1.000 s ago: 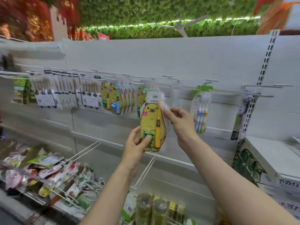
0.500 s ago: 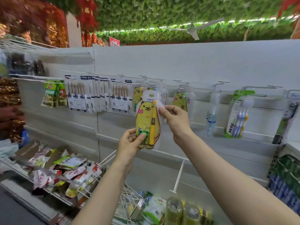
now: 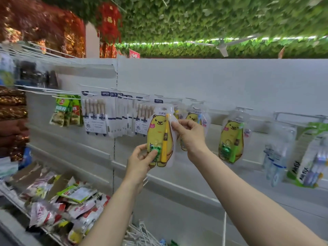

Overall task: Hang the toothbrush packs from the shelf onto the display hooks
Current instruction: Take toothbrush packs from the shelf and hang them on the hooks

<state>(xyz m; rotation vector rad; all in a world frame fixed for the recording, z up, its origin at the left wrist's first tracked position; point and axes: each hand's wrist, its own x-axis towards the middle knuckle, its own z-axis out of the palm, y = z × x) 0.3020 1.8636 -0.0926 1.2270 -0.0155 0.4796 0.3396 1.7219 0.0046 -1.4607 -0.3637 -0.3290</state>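
Both arms raised; left hand point(image 3: 140, 161), right hand point(image 3: 190, 134) apparently pinch bear pack point(image 3: 159, 137).

Left hand point(image 3: 140, 162) pinched the bottom of the yellow bear toothbrush pack point(image 3: 159, 137), right hand point(image 3: 190, 135) pinched its upper right edge, pack upright before the display wall point(image 3: 213, 82). A matching bear pack point(image 3: 230, 139) hung from a hook point(image 3: 245, 108) at right; loose packets point(image 3: 67, 201) littered the lower shelf point(image 3: 10, 226).

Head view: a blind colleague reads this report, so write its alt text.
A yellow bear toothbrush pack is held before a white hook wall: left hand grips its bottom, right hand pinches its top edge. Similar packs hang alongside.
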